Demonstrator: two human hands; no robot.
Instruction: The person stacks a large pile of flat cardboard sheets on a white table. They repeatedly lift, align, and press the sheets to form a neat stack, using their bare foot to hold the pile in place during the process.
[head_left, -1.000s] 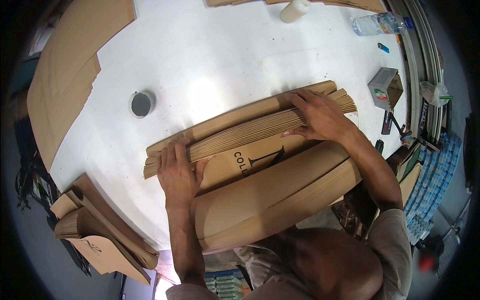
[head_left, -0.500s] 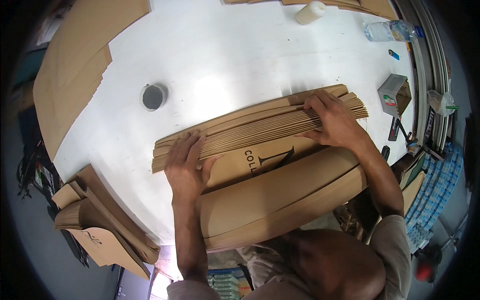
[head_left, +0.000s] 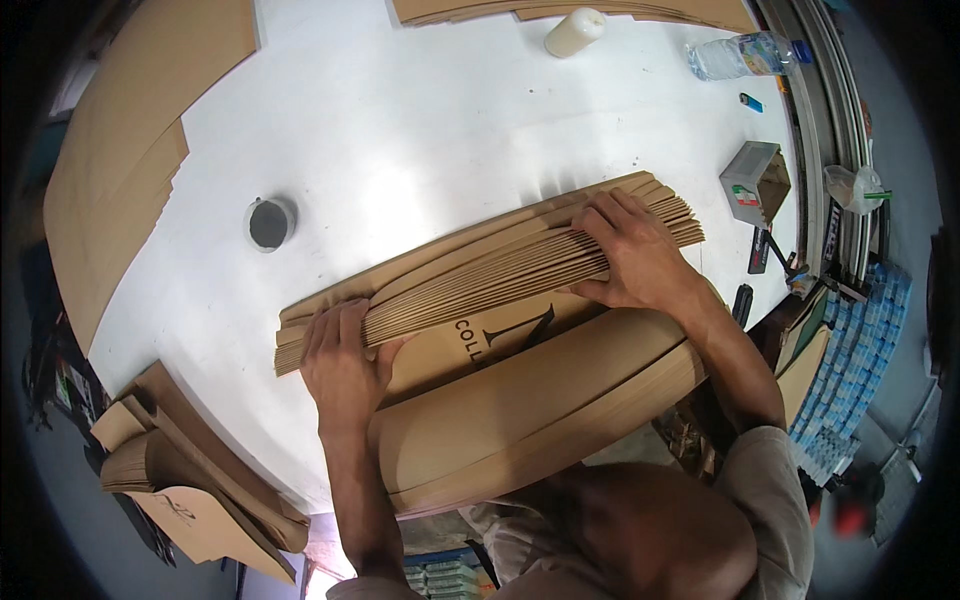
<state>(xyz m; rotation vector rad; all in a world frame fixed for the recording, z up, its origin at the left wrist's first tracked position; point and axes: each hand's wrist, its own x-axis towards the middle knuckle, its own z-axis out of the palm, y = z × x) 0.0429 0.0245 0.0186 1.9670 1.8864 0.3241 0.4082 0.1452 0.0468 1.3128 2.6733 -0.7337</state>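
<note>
A fanned stack of flat brown paper bags lies across the white table. My left hand grips the stack's left end, fingers over the top and thumb below. My right hand presses flat on the stack's right part. Under the fan lies a brown sheet with dark printed letters. A second thick pile of brown bags sits at the table's near edge, against my body.
A round grey hole is in the table left of the stack. A white candle, a plastic bottle, a blue lighter and a small open box lie at the right. Brown sheets cover the left side.
Both hands stay on the fanned stack; the stack and hands have shifted slightly in the picture as my head moved. The fan looks a little more spread at the right end.
</note>
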